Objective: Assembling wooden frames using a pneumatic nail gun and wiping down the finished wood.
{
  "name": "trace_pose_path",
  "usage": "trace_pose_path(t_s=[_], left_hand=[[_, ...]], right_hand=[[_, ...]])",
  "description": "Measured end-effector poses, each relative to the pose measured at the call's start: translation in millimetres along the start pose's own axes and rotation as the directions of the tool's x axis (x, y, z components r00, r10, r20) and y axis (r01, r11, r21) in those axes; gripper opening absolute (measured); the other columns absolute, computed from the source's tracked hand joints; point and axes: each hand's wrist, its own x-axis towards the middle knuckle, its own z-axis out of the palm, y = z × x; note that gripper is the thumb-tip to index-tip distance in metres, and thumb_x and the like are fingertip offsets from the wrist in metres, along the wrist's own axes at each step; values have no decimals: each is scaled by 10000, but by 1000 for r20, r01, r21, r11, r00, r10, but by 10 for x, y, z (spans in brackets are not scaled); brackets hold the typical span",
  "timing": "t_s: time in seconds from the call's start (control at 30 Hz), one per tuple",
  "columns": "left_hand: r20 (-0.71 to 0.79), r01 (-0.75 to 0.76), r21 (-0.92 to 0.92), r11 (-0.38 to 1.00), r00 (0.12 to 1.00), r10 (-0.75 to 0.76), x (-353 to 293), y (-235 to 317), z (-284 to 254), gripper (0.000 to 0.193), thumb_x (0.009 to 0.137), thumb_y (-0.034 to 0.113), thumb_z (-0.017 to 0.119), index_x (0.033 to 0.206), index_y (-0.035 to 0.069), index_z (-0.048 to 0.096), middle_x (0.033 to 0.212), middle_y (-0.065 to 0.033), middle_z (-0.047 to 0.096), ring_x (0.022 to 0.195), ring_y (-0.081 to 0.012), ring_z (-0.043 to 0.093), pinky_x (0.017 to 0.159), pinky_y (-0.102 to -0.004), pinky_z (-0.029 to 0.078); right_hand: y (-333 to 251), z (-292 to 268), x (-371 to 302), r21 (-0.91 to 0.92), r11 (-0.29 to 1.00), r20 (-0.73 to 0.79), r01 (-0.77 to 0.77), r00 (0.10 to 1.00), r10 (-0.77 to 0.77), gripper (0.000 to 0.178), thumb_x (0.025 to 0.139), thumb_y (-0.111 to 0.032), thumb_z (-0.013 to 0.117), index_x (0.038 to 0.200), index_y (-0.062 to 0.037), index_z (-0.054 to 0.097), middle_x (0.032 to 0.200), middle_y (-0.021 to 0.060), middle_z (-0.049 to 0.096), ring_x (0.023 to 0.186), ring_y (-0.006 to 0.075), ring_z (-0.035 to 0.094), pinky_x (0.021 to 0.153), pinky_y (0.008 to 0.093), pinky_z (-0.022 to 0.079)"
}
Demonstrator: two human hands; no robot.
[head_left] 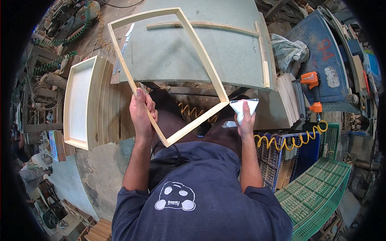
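Observation:
My left hand [142,112] grips the left side of a bare rectangular wooden frame [205,52], thumb up along its outer face. The frame is tilted over my lap and the near edge of the worktable, with nothing filling its middle. In my right hand [246,125] is a clear plastic bag of white filling [244,108], squeezed between thumb and fingers. One upper corner of the bag is at the frame's right near corner; whether they touch I cannot tell. A loose end of the bag hangs out beside my fingers.
A grey-green worktable [161,56] ahead bears thin wooden strips [209,25]. Left of me stands a row of wooden frames with a white panel [80,102]. At right are an orange nail gun [310,80], a coiled yellow hose [287,142] and green crates [317,188].

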Motion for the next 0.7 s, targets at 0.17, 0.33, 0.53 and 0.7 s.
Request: trace_pose_path(t_s=[0.17, 0.33, 0.53, 0.7], left_hand=[[-4, -6, 9, 1000, 1000, 6, 0, -5, 10, 374, 965, 441, 448, 792, 122, 362, 573, 42, 342, 377, -13, 312, 307, -165, 308], [-4, -10, 13, 1000, 1000, 10, -13, 9, 22, 369, 967, 437, 447, 795, 122, 362, 572, 42, 344, 377, -13, 313, 308, -165, 311], [-2, -16, 11, 1000, 1000, 16, -22, 8, 23, 369, 969, 437, 442, 794, 121, 362, 573, 42, 343, 380, -10, 313, 314, -165, 311], [-20, -3, 10, 1000, 1000, 4, -30, 21, 32, 363, 970, 433, 442, 798, 123, 363, 572, 43, 343, 381, -11, 309, 318, -167, 312]], right_hand=[[134, -12, 73, -67, 993, -60, 97, 993, -101, 330, 926, -396, 544, 917, -66, 560, 616, -15, 509, 410, 52, 427, 331, 206, 269], [124, -8, 77, -109, 988, -56, 111, 991, -117, 321, 926, -385, 552, 864, -71, 556, 617, -19, 507, 417, 48, 427, 335, 211, 269], [116, -8, 81, -149, 977, -70, 154, 984, -166, 292, 931, -352, 555, 829, -79, 560, 619, -23, 506, 424, 48, 424, 344, 216, 278], [81, -4, 28, -223, 962, -23, 155, 986, -164, 337, 936, -341, 557, 958, -6, 584, 808, 6, 573, 696, 73, 507, 609, 243, 415]])
